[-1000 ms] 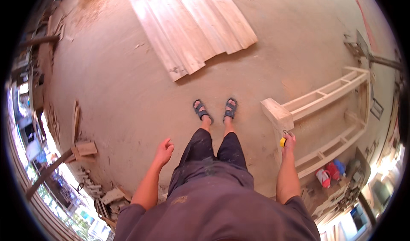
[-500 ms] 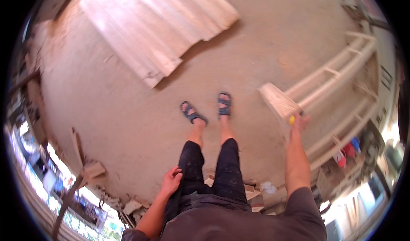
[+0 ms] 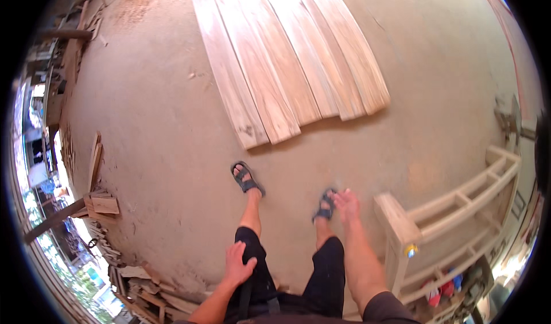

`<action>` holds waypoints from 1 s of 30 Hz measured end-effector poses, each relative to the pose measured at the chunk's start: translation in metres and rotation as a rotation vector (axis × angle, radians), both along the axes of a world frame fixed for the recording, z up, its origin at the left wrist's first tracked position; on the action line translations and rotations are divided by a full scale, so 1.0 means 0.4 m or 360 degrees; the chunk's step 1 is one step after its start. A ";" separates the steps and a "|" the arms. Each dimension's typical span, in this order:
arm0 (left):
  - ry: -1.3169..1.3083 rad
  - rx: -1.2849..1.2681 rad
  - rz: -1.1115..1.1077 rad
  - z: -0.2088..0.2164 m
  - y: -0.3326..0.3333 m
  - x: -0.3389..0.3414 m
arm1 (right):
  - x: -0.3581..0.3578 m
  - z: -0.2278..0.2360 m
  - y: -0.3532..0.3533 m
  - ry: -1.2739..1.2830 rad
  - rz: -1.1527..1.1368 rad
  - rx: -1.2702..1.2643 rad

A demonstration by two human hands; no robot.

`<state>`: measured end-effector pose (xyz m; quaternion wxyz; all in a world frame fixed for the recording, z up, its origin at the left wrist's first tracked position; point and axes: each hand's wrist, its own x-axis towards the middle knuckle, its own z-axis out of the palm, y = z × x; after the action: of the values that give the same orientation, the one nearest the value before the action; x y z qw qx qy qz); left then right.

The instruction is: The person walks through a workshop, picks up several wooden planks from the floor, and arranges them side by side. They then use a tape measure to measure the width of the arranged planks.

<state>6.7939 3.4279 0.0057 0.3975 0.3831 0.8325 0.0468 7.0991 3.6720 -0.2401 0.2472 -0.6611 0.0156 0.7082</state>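
On the workshop floor, person standing, both hands empty.

Left hand (image 3: pixel 238 264): flat on the left thigh, fingers loosely spread over the black shorts (image 3: pixel 258 275). Gripping nothing, just resting on the cloth.

Right hand (image 3: pixel 346 204): hanging out in front of the right leg, fingers relaxed and half open, palm down. Holds nothing. It overlaps the right sandal (image 3: pixel 325 204) in the view; can't tell the height above it. Nearest object is the pale wooden frame (image 3: pixel 402 226), just beside the hand on the person's right, hand and frame apart.

Frame details: unfinished light wood, ladder-like, long rails with short cross pieces, near end is a squared post top. Small yellow and blue item (image 3: pixel 410 250) sits on the face of that post, too small to identify. Red and blue bits (image 3: pixel 442 286) lie under the frame's lower rail, can't tell what.

Feet: left sandal (image 3: pixel 245 177) ahead, right one behind, both dark strap sandals on bare concrete floor (image 3: pixel 155 152), dusty brown.

Further out ahead: row of long pale planks (image 3: pixel 287 60) laid side by side flat on the floor, near ends staggered, edges touching or slightly overlapping. Well apart from both hands.

Person's left: heap of wood offcuts (image 3: pixel 143 289) by the lower edge, a small block pile (image 3: pixel 102 203) and a couple of thin strips (image 3: pixel 94 160) beyond it. Open side of the shed past that, bright daylight, detail blown out.
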 end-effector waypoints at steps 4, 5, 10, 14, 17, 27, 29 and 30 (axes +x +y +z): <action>0.0149 -0.0132 -0.0358 -0.071 0.065 -0.169 | -0.331 -0.287 0.096 0.0190 -0.0100 -0.0025; 0.0103 -0.0112 -0.0285 -0.093 0.058 -0.208 | -0.377 -0.358 0.092 0.0253 -0.0130 -0.0031; 0.0177 0.0060 -0.0224 -0.112 0.103 -0.330 | -0.631 -0.608 0.176 -0.0057 -0.0234 -0.0083; 0.0220 0.0129 -0.0153 -0.115 0.112 -0.372 | -0.713 -0.686 0.202 0.0124 -0.0434 0.0018; 0.0244 0.0080 -0.0170 -0.110 0.131 -0.390 | -0.740 -0.706 0.215 0.0081 -0.0599 0.0019; 0.0244 0.0175 -0.0102 -0.086 0.158 -0.374 | -0.754 -0.470 0.229 0.0333 -0.0721 0.0043; 0.0225 0.0176 -0.0125 -0.079 0.128 -0.370 | -0.783 -0.334 0.222 0.0268 -0.0614 0.0042; 0.0175 0.0056 -0.0059 -0.077 0.108 -0.369 | -0.813 -0.252 0.215 0.0262 -0.0551 0.0045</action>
<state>6.6462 3.4711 -0.0253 0.3451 0.4074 0.8449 0.0330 6.7738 3.7578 -0.3410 0.3724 -0.5848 0.1394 0.7070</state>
